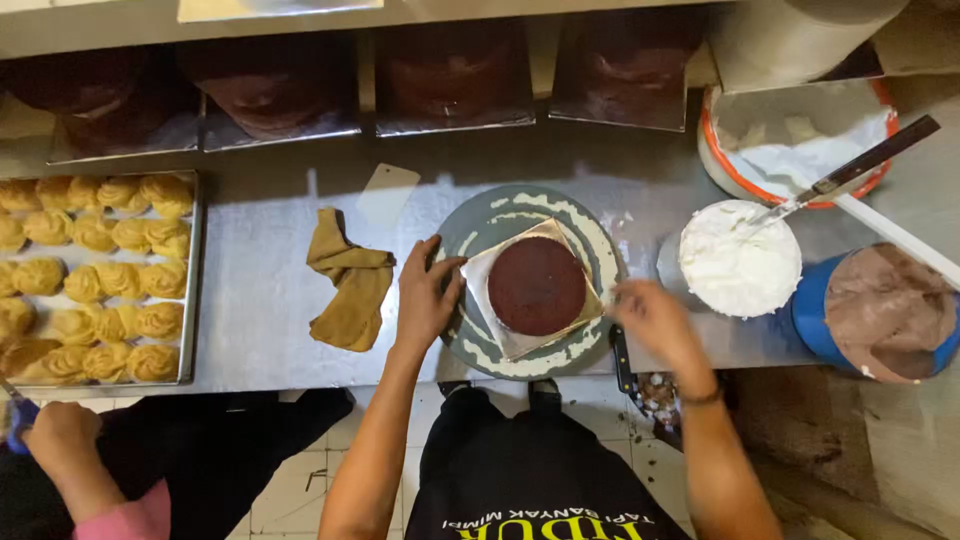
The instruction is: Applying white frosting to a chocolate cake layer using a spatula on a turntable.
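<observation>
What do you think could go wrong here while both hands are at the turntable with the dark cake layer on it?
The dark cake layer sits on a square board lying askew on the turntable; if the left hand or right hand spins or nudges it, the board might slide. The spatula propped in the bowl of white cream could tip out. The brown cloth lies close to the turntable and might catch.

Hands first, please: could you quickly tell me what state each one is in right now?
Left hand: open, fingers resting on the turntable rim, holding nothing.
Right hand: blurred at the turntable's right edge; its grip cannot be told.
</observation>
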